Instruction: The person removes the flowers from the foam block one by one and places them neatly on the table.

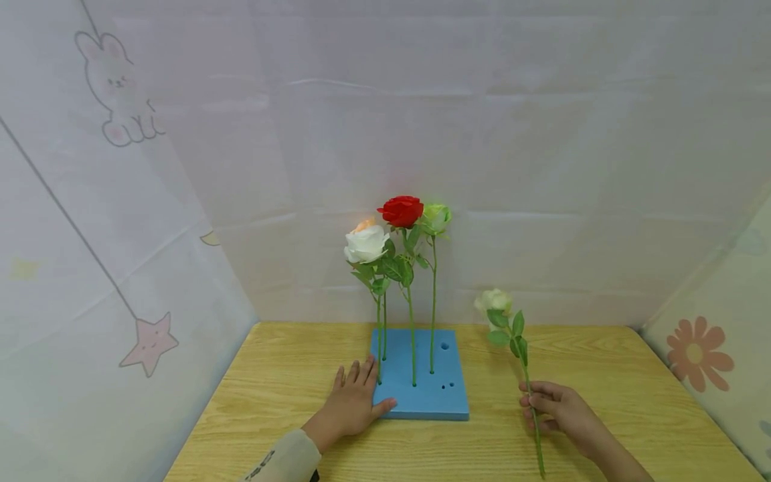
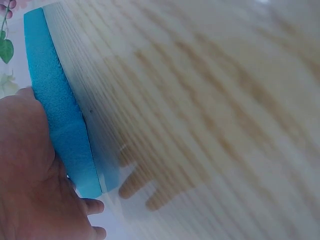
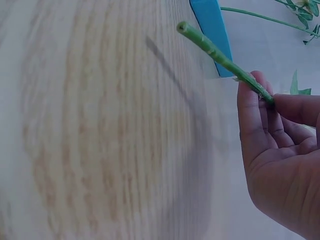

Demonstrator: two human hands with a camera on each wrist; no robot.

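My right hand [image 1: 561, 414] pinches the green stem of a pale cream rose [image 1: 494, 302] between thumb and fingers. The rose is tilted, bloom towards the back, and in the right wrist view its cut stem end [image 3: 220, 57] sticks out above the table. My left hand [image 1: 355, 402] lies with spread fingers along the left edge of a blue foam block [image 1: 421, 402], thumb over its front corner. Standing in the block are a white rose [image 1: 366, 245], a red rose [image 1: 401, 211], a green rose [image 1: 436, 219] and a peach rose [image 1: 364, 225], partly hidden behind the white one.
Bare holes [image 1: 444, 346] show on the block's right side, with two smaller ones near its front right. Everything is on a wood-grain table [image 1: 271, 402]. A pale cloth [image 1: 542, 167] with printed figures hangs behind and at both sides.
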